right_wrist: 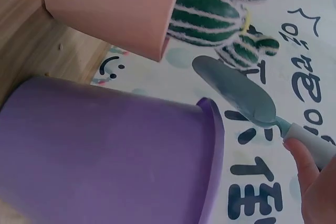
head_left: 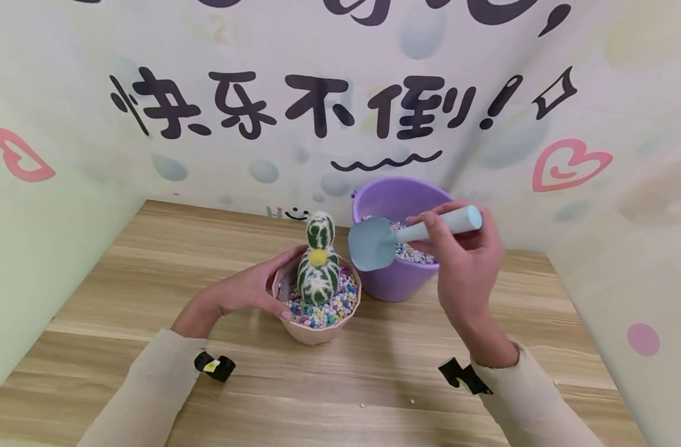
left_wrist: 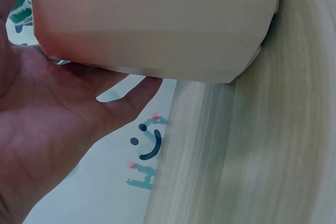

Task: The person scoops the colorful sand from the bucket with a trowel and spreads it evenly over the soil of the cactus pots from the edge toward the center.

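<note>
My left hand [head_left: 253, 287] grips a pale pink flowerpot [head_left: 314, 334] by its left side, with the thumb at the near rim and the fingers round the far side. Upright in the pot is a green cactus [head_left: 318, 285] with white stripes and a yellow tuft, amid colourful pebbles [head_left: 320, 315]. In my right hand [head_left: 470, 270] is the handle of a light blue trowel [head_left: 372, 244]. Its blade points left, over the near-left rim of a purple bucket [head_left: 396, 287] and close to the pot. The right wrist view shows the blade [right_wrist: 236, 90] above the bucket, near the cactus.
More colourful pebbles [head_left: 413, 253] lie inside the bucket, which stands right behind the pot by the back wall. Two loose pebbles [head_left: 412, 401] are on the wooden table [head_left: 318, 391] near the front. A printed cloth [head_left: 234, 174] hangs along the table's back edge.
</note>
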### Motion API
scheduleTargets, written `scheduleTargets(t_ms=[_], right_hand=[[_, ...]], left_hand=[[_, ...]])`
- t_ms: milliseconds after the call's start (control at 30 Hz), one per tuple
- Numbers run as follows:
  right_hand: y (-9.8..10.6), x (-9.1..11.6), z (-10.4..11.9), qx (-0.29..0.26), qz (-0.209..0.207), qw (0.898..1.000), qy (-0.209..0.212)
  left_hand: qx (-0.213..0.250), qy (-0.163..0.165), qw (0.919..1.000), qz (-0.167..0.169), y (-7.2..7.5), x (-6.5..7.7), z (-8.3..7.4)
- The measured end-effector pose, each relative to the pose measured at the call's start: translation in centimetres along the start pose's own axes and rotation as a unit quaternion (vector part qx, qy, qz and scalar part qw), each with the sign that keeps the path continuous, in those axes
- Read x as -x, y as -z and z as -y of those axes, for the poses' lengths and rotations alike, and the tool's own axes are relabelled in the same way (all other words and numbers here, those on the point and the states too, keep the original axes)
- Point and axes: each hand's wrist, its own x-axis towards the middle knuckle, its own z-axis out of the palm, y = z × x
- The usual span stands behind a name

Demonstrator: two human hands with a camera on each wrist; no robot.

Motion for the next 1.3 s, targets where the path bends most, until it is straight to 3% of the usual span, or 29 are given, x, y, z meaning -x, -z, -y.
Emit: scheduleTargets(t_ms=[333,600,833,1067,1300], right_hand=[[1.5,-2.9,0.4,-0.05,-0.064,0.995,-0.054],[3.1,-5.9,0.6,-0.067,-0.098,0.99,-0.081],[4.4,-7.9,0.0,-0.063,-0.106,0.987,-0.103],[4.8,-9.0,-0.7,-0.03,-0.1,0.986,-0.132],[4.8,-10.4,-2.3,0.047,-0.089,0.981,-0.164]], left_hand=[[-0.019,0.005,0.9997,-0.011,-0.3,0.5,-0.2],[-0.079,0.048,0.9947,-0.044,-1.4,1.5,-1.8],[-0.158,0.104,0.9759,-0.108,-3.1,2.3,-2.9],[-0.185,0.089,0.9607,-0.187,-5.8,1.9,-3.3],[-0.223,0.159,0.934,-0.23,-7.6,1.5,-3.6]])
